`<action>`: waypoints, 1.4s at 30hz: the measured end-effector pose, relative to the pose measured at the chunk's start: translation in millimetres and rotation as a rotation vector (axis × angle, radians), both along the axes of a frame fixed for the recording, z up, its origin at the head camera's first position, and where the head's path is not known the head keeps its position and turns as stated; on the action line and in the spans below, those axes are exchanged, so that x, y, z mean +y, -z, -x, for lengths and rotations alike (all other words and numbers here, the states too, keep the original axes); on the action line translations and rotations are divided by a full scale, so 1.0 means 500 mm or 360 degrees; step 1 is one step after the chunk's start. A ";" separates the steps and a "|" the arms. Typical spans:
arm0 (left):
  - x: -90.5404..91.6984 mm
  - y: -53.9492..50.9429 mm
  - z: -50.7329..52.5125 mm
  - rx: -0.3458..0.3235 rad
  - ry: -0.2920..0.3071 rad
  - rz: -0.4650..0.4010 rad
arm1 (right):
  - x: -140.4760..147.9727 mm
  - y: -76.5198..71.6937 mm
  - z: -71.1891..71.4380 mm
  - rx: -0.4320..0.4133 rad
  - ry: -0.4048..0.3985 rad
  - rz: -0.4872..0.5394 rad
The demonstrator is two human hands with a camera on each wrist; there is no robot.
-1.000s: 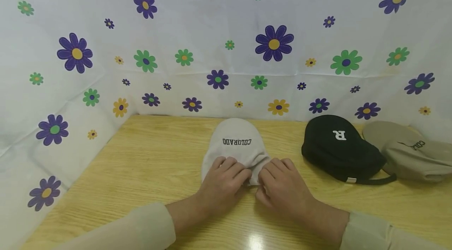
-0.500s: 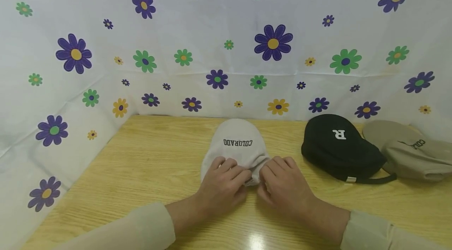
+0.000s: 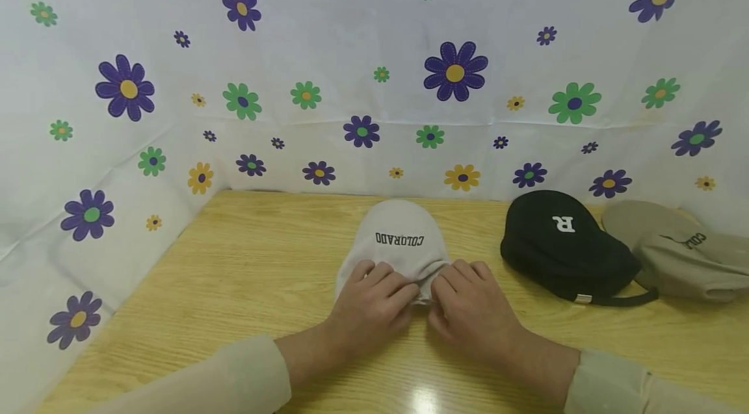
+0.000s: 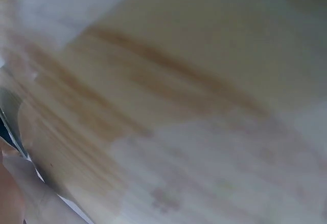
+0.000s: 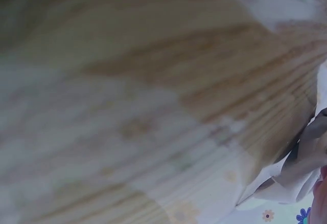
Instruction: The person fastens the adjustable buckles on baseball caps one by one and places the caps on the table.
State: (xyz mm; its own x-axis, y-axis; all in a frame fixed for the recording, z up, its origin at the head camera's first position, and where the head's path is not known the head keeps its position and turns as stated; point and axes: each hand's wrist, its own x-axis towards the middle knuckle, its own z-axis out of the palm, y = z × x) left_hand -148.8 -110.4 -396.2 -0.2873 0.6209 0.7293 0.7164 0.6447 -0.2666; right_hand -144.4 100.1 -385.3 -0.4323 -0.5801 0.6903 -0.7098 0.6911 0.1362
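A light grey baseball cap [image 3: 398, 222] lies near the middle of the wooden table, its black COLORADO lettering upside down from here. My left hand [image 3: 371, 300] grips its near edge on the left, fingers curled over the fabric. Beside it, a small gap away, my right hand [image 3: 468, 300] grips the same edge on the right. The fabric bunches and folds between the two. Both thumbs are mostly hidden. A strip of grey cap fabric [image 4: 43, 198] shows at the lower left of the left wrist view, and folded grey fabric [image 5: 301, 165] at the right of the right wrist view.
To the right sits a black cap [image 3: 556, 248] with a white R and a strap with a metal buckle. A khaki cap [image 3: 690, 264] lies behind and right of it, partly covered. A flower-print cloth [image 3: 398, 24] hangs along the table's far edge and left side.
The grey cap's crown and lettering have shifted slightly to the right and nearer to me. Both hands keep their grip in almost the same place.
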 end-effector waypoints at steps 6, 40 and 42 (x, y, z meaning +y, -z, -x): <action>0.000 0.001 0.001 -0.0050 0.0016 0.0016 | 0.003 0.002 0.001 -0.0007 0.0018 -0.0019; 0.002 0.005 -0.007 -0.0257 0.0063 -0.0078 | 0.003 0.004 -0.011 -0.0370 -0.0044 -0.0198; 0.004 0.005 -0.007 -0.0247 0.0038 -0.0075 | 0.003 0.003 -0.010 -0.0346 -0.0031 -0.0237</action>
State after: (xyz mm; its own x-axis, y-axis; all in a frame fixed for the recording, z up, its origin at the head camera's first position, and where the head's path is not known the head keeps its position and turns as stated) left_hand -145.2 -108.6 -398.8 -0.3845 0.5950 0.7058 0.7617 0.6364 -0.1215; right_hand -139.2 101.8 -387.0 -0.5490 -0.6780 0.4888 -0.7465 0.6608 0.0779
